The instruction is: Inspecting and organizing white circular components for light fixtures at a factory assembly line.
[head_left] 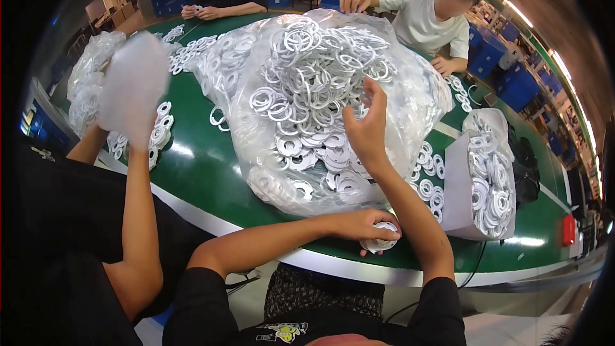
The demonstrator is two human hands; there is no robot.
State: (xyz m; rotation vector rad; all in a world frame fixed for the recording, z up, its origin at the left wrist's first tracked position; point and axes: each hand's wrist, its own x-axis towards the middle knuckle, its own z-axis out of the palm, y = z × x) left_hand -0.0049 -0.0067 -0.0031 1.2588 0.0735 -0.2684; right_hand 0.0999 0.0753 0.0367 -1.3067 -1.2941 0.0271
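My left hand (371, 229), near the front edge of the table, is closed around a small stack of white plastic rings (383, 236). Over the front right of a large heap of white rings (314, 67), my right hand (368, 125) is raised with thumb and fingers apart. I see nothing between those fingers. The heap lies on and inside a big clear plastic bag (246, 134) spread on the green table. Flatter white discs (336, 154) lie at the heap's near side, just left of my right wrist.
An open white box (458, 186) full of rings stands at right, with loose rings (429, 195) beside it. At left, a co-worker's arm (142, 218) lifts a blurred whitish sheet or bag (134, 80). Two people sit across the table; one reaches toward the heap. A red box (568, 229) sits far right.
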